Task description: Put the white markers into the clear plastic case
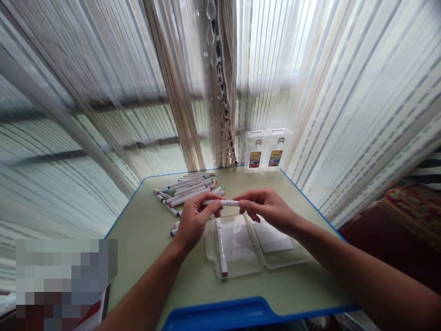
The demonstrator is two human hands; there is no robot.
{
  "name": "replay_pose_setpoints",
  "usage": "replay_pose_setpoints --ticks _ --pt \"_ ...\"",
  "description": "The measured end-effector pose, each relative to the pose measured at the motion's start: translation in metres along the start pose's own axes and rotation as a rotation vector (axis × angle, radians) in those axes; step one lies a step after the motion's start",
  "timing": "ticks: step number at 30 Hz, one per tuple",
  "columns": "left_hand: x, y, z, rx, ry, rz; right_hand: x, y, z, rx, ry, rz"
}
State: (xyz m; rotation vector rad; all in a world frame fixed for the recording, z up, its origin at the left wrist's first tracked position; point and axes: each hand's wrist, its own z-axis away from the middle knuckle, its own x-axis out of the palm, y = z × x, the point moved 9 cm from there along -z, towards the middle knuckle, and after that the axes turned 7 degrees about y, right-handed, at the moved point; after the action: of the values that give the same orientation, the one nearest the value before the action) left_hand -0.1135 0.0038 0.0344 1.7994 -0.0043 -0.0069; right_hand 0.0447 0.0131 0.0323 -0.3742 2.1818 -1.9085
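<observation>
A white marker (pixel 229 202) is held level between my two hands, above the far edge of an open clear plastic case. My left hand (pixel 198 215) pinches its left end, and my right hand (pixel 267 207) pinches the right end, so both ends are covered by fingers. Below them the clear case (pixel 260 266) lies open on the table. One white marker with a dark red end (pixel 222 250) rests lengthwise in its left half. A white sheet (pixel 274 236) shows in the right half. Behind my left hand lies a loose pile of markers (pixel 189 189) with variously coloured ends.
The pale green table (pixel 138 257) has a blue rim, with a raised blue ledge (pixel 220 315) at the near edge. Two clear cases with labels (pixel 265 151) stand upright at the far right corner. String curtains (pixel 120 92) and a bead strand (pixel 220 78) hang behind.
</observation>
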Motion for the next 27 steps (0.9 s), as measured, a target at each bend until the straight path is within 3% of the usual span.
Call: replay_pose_setpoints --ticks 9,27 --pt "-0.01 -0.007 -0.004 -0.013 0.06 0.12 0.0 -0.001 -0.001 -0.011 -0.025 -0.16" --pt "-0.016 -0.002 -0.004 0.03 0.098 0.157 -0.006 -0.005 0.0 -0.039 0.016 -0.15"
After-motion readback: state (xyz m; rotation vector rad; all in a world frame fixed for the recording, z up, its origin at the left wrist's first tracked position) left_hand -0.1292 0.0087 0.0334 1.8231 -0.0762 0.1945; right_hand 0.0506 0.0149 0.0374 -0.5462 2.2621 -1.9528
